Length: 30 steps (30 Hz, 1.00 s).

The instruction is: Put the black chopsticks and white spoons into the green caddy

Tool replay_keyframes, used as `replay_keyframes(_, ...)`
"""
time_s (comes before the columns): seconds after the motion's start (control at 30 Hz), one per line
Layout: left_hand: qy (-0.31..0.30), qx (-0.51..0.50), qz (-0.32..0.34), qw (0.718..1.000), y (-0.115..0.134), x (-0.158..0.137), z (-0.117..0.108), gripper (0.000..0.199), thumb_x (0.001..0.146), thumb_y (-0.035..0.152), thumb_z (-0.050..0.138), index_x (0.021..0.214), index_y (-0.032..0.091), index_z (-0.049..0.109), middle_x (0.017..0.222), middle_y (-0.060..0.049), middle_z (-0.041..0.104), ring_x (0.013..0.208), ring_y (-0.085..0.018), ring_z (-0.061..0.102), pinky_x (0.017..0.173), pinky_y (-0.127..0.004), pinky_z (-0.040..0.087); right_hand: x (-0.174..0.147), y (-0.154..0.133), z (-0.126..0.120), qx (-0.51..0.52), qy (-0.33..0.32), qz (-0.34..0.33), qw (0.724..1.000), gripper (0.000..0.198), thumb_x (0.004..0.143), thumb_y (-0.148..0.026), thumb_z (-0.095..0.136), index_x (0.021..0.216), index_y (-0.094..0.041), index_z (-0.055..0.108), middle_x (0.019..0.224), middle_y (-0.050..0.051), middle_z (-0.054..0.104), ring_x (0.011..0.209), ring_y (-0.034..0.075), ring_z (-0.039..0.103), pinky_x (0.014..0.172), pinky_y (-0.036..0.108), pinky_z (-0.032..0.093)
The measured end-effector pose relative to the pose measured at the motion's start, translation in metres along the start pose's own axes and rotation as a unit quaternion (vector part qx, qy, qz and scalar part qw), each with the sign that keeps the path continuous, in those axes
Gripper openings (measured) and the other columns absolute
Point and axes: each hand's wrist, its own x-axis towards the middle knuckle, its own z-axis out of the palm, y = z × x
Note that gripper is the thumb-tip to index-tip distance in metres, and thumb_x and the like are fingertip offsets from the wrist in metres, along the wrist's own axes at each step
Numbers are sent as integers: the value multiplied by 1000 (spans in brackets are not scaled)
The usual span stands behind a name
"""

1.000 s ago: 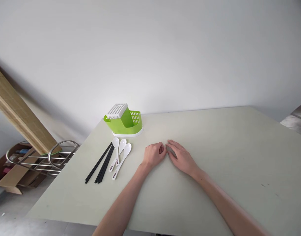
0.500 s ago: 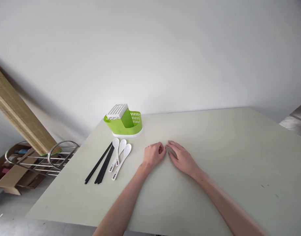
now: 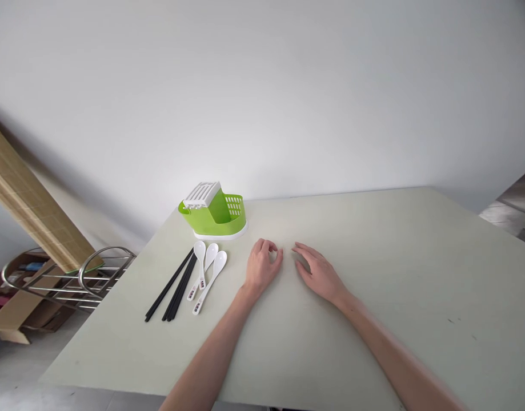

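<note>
A: How are the hands in the head view?
B: They are at the middle of the pale table (image 3: pixel 386 240), a small gap between them. The left hand (image 3: pixel 261 268) curls its fingers toward the thumb, tips apart; the right hand (image 3: pixel 322 275) has loosely bent fingers, thumb held away.
A: And what lies about?
B: Left of the left hand, three white spoons (image 3: pixel 201 274): glossy, bowls to the far side, dark print on the near handle ends, two handles crossing. Further left, thin black chopsticks (image 3: pixel 180 289) in two groups, wider apart at the near ends.
A: Beyond those?
B: A bright green holder (image 3: pixel 219 228), upright at the far left: white slotted top on its raised left part, pierced lower wall at right, white base
</note>
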Motion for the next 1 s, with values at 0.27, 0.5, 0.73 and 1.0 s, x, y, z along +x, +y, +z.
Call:
replay_keyframes(0.27, 152, 39, -29, 987, -15, 7, -7, 42, 91, 24, 62, 130, 21, 47, 152, -20, 31, 111, -28, 63, 97, -49, 52, 0, 3, 0, 8, 8, 13, 1000, 39, 102, -30, 45, 137, -23, 62, 151, 10, 59, 141, 27, 54, 118, 49, 46)
replay_keyframes(0.5, 181, 61, -45, 981, -26, 14, -19, 62, 86, 19, 63, 142, 20, 36, 167, -23, 16, 127, -36, 58, 98, -54, 52, 1, 7, 2, 4, 14, 4, 1000, 40, 101, -29, 45, 136, -22, 62, 150, 11, 60, 140, 27, 55, 117, 51, 47)
replay_keyframes(0.73, 184, 27, -69, 980, -37, 16, -21, 72, 84, 18, 63, 148, 23, 30, 167, -22, 23, 113, -31, 65, 96, -53, 54, -1, 6, 1, 10, 17, 9, 1000, 41, 100, -28, 45, 137, -23, 62, 150, 11, 60, 140, 27, 55, 117, 51, 47)
replay_keyframes(1.0, 190, -2, -65, 980, -46, 18, -18, 73, 83, 17, 63, 148, 24, 29, 169, -20, 22, 129, -32, 59, 103, -53, 52, -2, 5, 0, 8, 10, 18, 1000, 41, 101, -29, 45, 138, -23, 61, 151, 10, 59, 141, 27, 55, 117, 50, 47)
